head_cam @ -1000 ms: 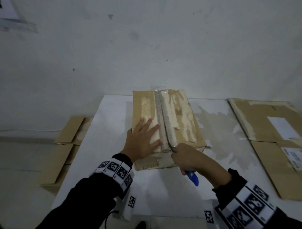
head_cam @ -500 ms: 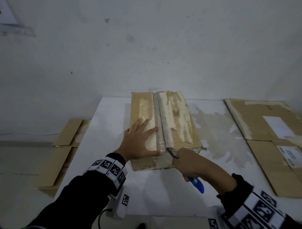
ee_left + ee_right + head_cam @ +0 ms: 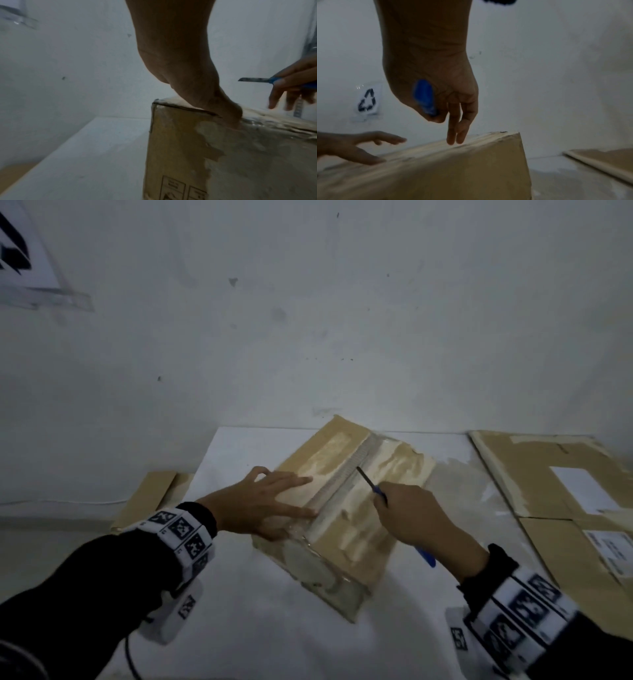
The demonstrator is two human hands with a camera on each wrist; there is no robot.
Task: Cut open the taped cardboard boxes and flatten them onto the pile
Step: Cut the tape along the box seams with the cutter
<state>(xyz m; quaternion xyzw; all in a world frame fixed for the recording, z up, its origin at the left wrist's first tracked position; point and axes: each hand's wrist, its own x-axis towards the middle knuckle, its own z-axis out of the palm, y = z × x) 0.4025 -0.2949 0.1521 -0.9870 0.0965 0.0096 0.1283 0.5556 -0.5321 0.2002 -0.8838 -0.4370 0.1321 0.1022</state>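
A taped brown cardboard box point(image 3: 346, 529) lies turned at an angle on the white table point(image 3: 239, 628), with a strip of clear tape point(image 3: 342, 487) along its top seam. My left hand point(image 3: 270, 501) rests flat on the box's left top flap, fingers spread, with the heel of the palm point(image 3: 229, 116) at the box's edge. My right hand point(image 3: 407, 511) grips a blue-handled utility knife point(image 3: 373, 484) above the right flap. Its blade point(image 3: 252, 79) is out and points toward the seam, clear of the cardboard. Two right fingers point(image 3: 455, 135) reach down to the box point(image 3: 453, 169) top.
Flattened cardboard point(image 3: 565, 501) with white labels lies on the right side of the table. More flat cardboard point(image 3: 150, 498) lies on the floor to the left. A white wall rises just behind the table, with a recycling sign point(image 3: 366, 101) on it.
The box has swung round so its seam runs diagonally. My right hand has lifted the knife from the near end of the seam to above the middle of the top.
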